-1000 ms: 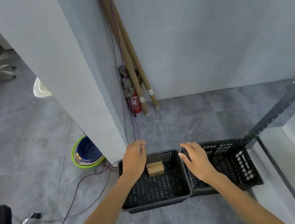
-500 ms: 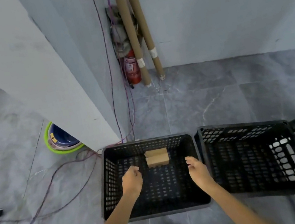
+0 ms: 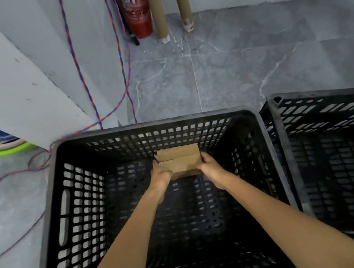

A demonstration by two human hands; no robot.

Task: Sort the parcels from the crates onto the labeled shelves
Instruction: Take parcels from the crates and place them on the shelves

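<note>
The left hand (image 3: 161,176) and the right hand (image 3: 210,167) were both down inside the near crate (image 3: 52,226), each pressed against one end of a small cardboard parcel (image 3: 179,161). The fingers were curled around its left and right ends, so it appeared gripped from both sides, though the far fingertips were hidden behind the box. The parcel sat low in the crate, toward the far wall, and whether it rested on the perforated floor or was already a little clear of it could not be told.

Judged from its plain brown card and compact shape, the parcel was probably light and stiff, with dry faces that give good friction. A seam or flap line ran across its top, so squeezing the short ends, as the hands were doing, seemed safer than pinching the top, which could give. One hand would likely have been enough.

Nothing else showed inside the crate. Just to the right of it stood a second black crate (image 3: 340,152), apparently empty in the part visible. Beyond the near crate lay grey floor tiles, with a red fire extinguisher (image 3: 134,6) and two cardboard tubes (image 3: 157,7) against the wall, and twisted red-and-blue wires (image 3: 78,63) trailing down to the crate's far left corner. No labeled shelf was in view.
</note>
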